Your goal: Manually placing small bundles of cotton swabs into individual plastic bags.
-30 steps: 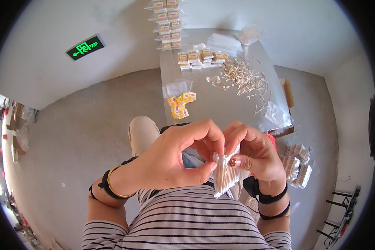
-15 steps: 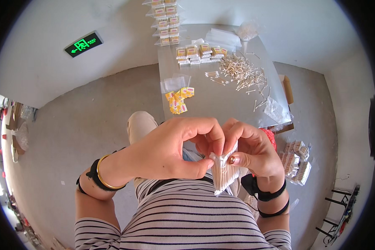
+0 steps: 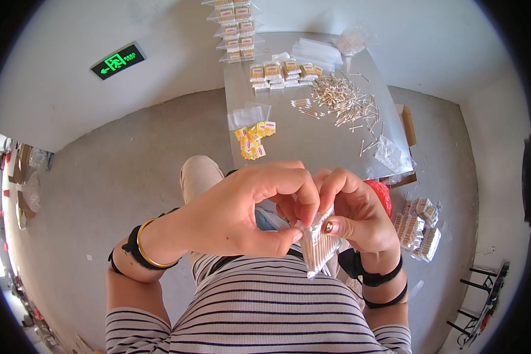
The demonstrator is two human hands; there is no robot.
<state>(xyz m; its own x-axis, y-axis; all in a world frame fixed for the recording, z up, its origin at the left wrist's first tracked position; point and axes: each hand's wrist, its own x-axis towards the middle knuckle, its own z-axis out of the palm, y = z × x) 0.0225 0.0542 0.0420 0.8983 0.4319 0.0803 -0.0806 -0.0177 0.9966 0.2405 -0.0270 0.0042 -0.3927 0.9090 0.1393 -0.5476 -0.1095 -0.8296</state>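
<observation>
A small clear bag of cotton swabs [image 3: 320, 251] hangs in front of my striped shirt, its row of sticks showing through the plastic. My left hand [image 3: 265, 203] pinches the bag's upper edge between thumb and fingers. My right hand [image 3: 360, 212] grips the same edge from the other side, its thumb pressed on the plastic. Both sets of fingertips meet at the top of the bag and partly hide it. Beyond the hands, a loose heap of cotton swabs [image 3: 339, 99] lies on the metal table [image 3: 301, 138].
Yellow cards [image 3: 253, 141] and clear bags [image 3: 249, 117] lie at the table's left side. Filled swab packs [image 3: 283, 74] stand in rows behind, beside a tall stack of packs [image 3: 236, 29]. Bundled swab packs [image 3: 418, 230] rest on the floor at right, near a red bag [image 3: 380, 194].
Both hands keep their hold on the bag of cotton swabs. They have shifted only slightly, and the bag's lower end has moved a little to the right.
</observation>
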